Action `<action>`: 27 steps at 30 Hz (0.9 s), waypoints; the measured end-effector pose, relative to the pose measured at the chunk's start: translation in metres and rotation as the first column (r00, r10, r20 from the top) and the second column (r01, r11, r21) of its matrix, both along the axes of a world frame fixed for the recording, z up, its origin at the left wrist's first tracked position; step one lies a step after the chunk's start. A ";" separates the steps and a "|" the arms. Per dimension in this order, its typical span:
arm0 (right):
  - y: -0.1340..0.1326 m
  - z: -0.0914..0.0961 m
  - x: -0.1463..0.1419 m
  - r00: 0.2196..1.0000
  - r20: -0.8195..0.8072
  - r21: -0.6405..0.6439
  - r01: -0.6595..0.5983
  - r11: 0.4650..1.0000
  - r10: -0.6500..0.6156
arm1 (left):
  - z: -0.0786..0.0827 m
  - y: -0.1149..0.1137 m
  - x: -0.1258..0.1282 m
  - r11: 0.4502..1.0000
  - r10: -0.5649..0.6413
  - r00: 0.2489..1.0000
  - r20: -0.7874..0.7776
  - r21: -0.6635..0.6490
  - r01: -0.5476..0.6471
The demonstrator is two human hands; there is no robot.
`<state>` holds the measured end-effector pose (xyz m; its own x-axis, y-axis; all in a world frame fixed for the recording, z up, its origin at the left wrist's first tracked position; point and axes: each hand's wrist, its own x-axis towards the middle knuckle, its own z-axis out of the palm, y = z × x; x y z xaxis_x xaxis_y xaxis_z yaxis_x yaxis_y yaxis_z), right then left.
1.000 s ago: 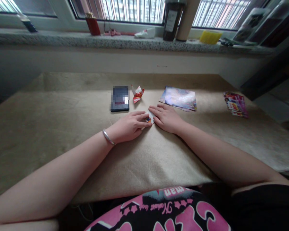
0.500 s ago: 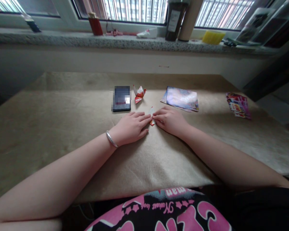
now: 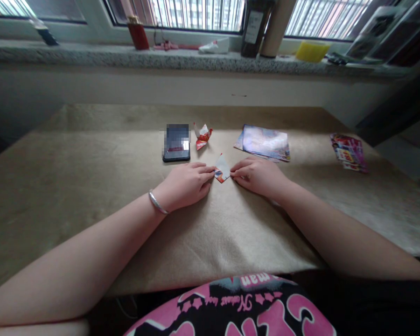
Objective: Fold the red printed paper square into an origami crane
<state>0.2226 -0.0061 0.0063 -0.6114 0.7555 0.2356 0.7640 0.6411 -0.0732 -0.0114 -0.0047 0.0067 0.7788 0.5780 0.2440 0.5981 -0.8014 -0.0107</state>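
Folded paper piece (image 3: 222,169) sits on the beige cloth of the tabletop (image 3: 91,186), directly between the hands, a little ahead of the wrists. Roughly kite-shaped, one point aimed away from the person. Upper face pale and plain; lower edge shows a narrow band of orange-red print. Folds look crisp, and it lies flat.

Left hand (image 3: 185,185) palm down, slightly cupped, meeting the paper's left edge. A silver bangle (image 3: 157,202) sits on that wrist. Right hand (image 3: 259,176) also palm down, slightly curled, at the paper's right corner. Both hands are closed in toward the paper, with no clear pinch; cannot tell whether either has real hold of it.

Nearby: a folded paper crane (image 3: 203,136), red and white, ahead of the piece; a smartphone (image 3: 176,142) to its left; a stack of glossy paper sheets (image 3: 265,142) ahead of the right hand; pink printed paper sheets (image 3: 349,152) farther right.
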 end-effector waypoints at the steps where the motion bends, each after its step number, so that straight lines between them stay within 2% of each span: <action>1: 0.000 0.000 0.000 1.000 0.000 -0.001 -0.002 1.000 0.002 | 0.000 0.000 -0.001 1.000 0.002 1.000 0.005 0.000 -0.002; 9: -0.003 -0.002 -0.004 1.000 -0.020 0.022 0.024 0.999 -0.023 | -0.001 0.001 -0.006 1.000 -0.003 1.000 -0.001 -0.028 0.003; 16: -0.009 -0.002 -0.014 0.994 0.016 0.057 0.107 0.993 -0.108 | -0.003 0.000 -0.003 0.993 0.014 0.994 0.106 -0.115 -0.002; 18: -0.006 -0.003 -0.012 0.995 0.001 0.055 0.102 0.993 -0.102 | -0.003 0.000 -0.003 0.995 0.009 0.991 0.132 -0.103 0.005; 23: 0.002 -0.007 -0.006 0.999 -0.049 -0.002 -0.017 1.000 0.017 | -0.005 0.003 -0.005 0.997 -0.058 0.981 0.186 -0.039 0.066; 27: 0.001 -0.008 -0.008 0.996 -0.088 0.003 -0.015 1.000 0.015 | -0.005 0.006 -0.005 0.983 -0.138 0.978 0.158 -0.102 0.155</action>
<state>0.2149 -0.0048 -0.0021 -0.5993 0.7459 0.2907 0.7450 0.6525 -0.1385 -0.0163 0.0018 0.0018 0.8167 0.4910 0.3033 0.4623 -0.8712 0.1655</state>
